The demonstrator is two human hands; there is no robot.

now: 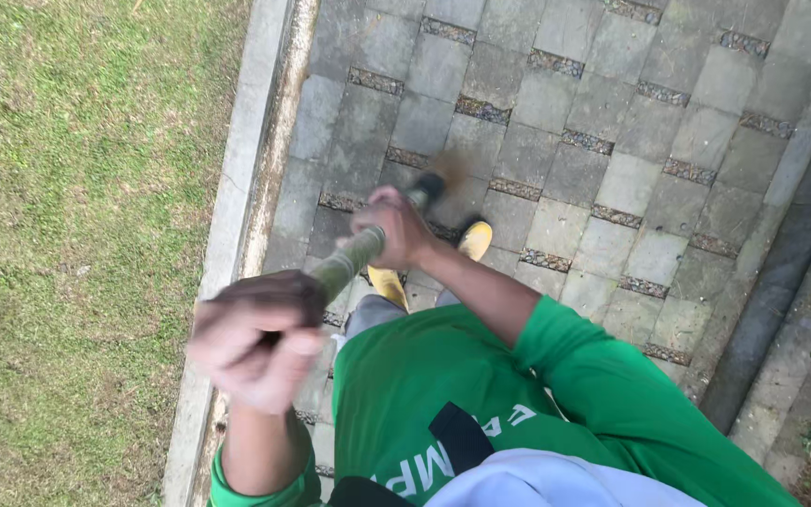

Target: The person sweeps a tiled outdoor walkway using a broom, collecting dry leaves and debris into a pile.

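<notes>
I look straight down at a long greenish pole [354, 255], likely a broom handle, running from near my chest down to a dark blurred end [429, 186] on the paving. My left hand [253, 340] grips the upper end of the pole, close to the camera. My right hand [394, 225] grips it lower down, nearer the ground. Both hands are blurred by motion. My green shirt [481, 394] and yellow shoes [474, 239] show below the pole.
Grey stone pavers [556, 122] with pebble strips cover the path. A concrete kerb [237, 178] on the left separates it from a lawn [77, 235]. A dark gutter channel [790, 253] runs along the right side.
</notes>
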